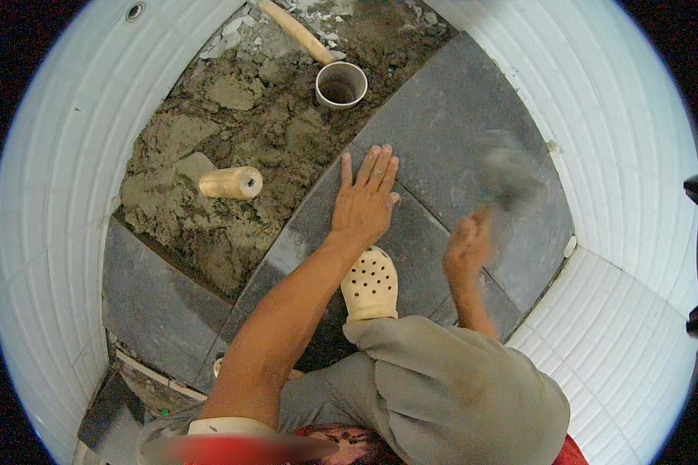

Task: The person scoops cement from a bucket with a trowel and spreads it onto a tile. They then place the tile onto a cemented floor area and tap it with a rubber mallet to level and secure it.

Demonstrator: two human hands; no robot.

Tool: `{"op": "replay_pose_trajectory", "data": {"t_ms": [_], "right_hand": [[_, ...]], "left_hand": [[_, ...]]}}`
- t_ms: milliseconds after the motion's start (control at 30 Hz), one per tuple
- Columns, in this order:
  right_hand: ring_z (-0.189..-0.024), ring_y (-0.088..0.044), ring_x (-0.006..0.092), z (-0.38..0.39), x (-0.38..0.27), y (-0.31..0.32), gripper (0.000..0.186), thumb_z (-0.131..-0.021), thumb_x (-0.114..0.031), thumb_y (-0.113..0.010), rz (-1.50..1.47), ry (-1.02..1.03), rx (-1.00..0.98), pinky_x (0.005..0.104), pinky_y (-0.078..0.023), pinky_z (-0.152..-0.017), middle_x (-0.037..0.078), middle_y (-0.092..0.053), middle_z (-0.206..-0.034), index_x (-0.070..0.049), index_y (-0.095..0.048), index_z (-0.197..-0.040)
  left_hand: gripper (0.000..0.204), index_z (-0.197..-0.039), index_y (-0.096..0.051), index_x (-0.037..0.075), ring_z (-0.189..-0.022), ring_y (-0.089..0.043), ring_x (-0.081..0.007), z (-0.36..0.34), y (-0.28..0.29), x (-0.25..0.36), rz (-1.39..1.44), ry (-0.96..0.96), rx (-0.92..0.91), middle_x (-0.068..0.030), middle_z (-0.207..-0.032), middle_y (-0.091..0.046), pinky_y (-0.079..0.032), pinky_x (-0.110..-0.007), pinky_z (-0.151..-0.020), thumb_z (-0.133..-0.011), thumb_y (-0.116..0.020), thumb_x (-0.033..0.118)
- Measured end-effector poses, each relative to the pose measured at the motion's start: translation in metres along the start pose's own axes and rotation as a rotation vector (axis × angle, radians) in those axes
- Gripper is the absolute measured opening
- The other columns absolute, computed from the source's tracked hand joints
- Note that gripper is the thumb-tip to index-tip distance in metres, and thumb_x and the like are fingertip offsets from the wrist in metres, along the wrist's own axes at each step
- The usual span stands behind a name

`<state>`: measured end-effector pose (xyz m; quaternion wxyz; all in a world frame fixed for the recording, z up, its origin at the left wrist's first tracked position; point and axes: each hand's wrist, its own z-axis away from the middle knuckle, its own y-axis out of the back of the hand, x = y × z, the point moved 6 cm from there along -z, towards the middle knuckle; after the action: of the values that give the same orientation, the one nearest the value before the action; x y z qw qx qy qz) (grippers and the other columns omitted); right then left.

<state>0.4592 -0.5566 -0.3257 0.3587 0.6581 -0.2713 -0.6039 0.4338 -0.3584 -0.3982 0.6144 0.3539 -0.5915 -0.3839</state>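
My left hand lies flat, fingers spread, on smooth dark-grey floor tiles, near a seam. My right hand is wrapped around the handle of what looks like a mallet, its grey head blurred over the tiles. To the left, rough, lumpy mortar surrounds a round, pale-rimmed pipe and a trowel with a thick wooden handle.
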Motion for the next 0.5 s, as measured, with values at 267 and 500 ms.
{"op": "replay_pose_trajectory", "data": {"t_ms": [267,500], "right_hand": [[-0.072,-0.063,0.0459,0.004,-0.008,0.001,0.034,-0.108,-0.036,-0.046,-0.118,-0.087,0.127,0.0504,-0.050,-0.064,0.027,-0.065,-0.089,-0.006,-0.057,-0.120],[-0.078,-0.065,0.0450,0.000,-0.002,-0.025,0.047,-0.108,-0.031,-0.046,0.041,-0.102,-0.125,0.0483,-0.051,-0.069,0.026,-0.066,-0.097,-0.005,-0.049,-0.146]], "left_hand": [[0.064,-0.158,-0.034,0.007,-0.156,-0.020,-0.0285,-0.002,0.001,0.000,-0.031,0.003,0.027,-0.0111,-0.168,-0.026,-0.007,-0.063,-0.124,-0.102,-0.050,0.034],[0.063,-0.157,-0.036,0.006,-0.155,-0.022,-0.0285,-0.007,0.006,-0.002,-0.029,0.009,0.059,-0.0112,-0.167,-0.028,-0.009,-0.064,-0.124,-0.102,-0.051,0.034]]}}
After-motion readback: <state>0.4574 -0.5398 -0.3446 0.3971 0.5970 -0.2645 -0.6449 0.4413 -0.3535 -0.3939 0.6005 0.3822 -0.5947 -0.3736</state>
